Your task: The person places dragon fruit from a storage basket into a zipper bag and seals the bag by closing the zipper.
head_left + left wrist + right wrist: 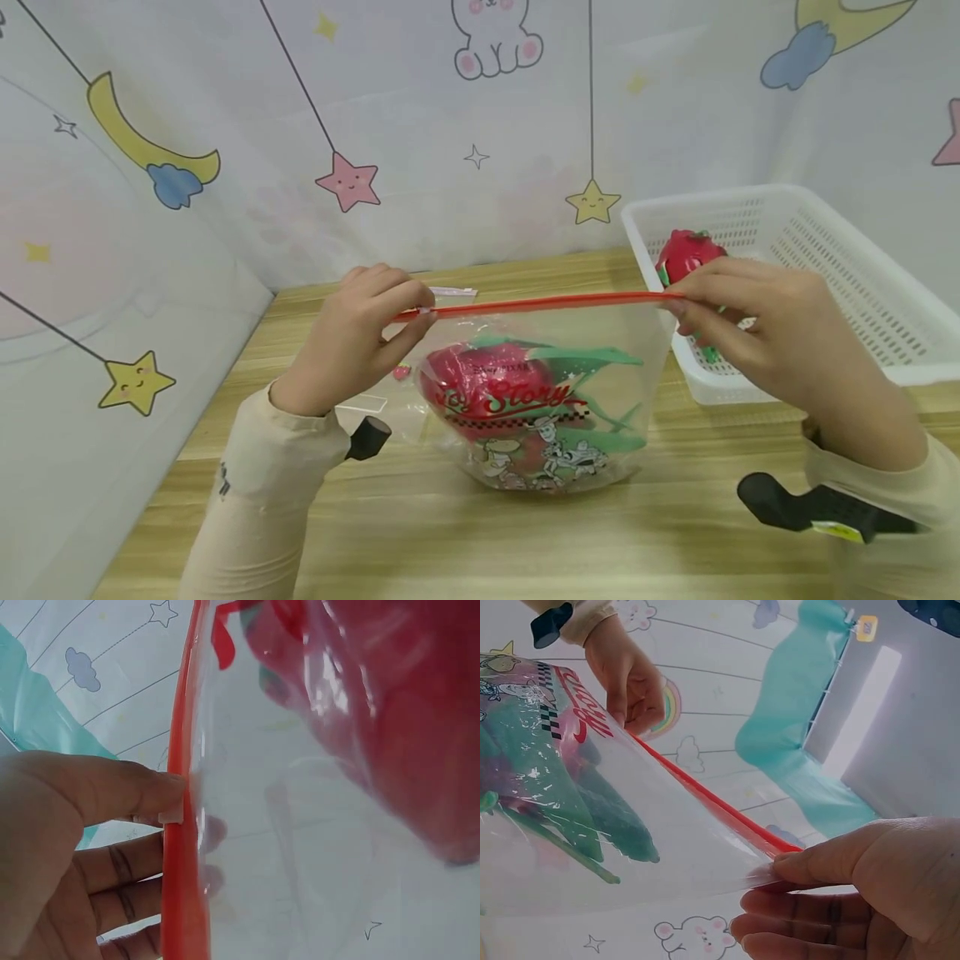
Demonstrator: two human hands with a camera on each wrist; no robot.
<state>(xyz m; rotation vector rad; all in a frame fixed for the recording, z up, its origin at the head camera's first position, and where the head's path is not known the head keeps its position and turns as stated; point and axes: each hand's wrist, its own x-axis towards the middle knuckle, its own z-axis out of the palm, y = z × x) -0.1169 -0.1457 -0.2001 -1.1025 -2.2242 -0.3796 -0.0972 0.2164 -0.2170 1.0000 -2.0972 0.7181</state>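
Observation:
A clear zip bag (536, 400) printed "Toy Story" hangs upright between both hands, its red zip strip (555, 302) stretched taut along the top. Inside it lie dark pink, dragon-fruit-like toys (480, 379) with green leaf-like parts (592, 362). My left hand (367, 325) pinches the strip at the left, thumb over the small whitish slider (171, 817). At the opposite top corner, my right hand (765, 325) pinches the bag between thumb and forefinger, the other fingers loosely bent (802, 922).
A white perforated basket (885, 283) stands at the back right, holding another red toy (686, 254) with green parts. Behind the bag, at left, lies another clear bag (397, 417) with a small strawberry print. A patterned curtain (480, 167) borders the wooden table (420, 542).

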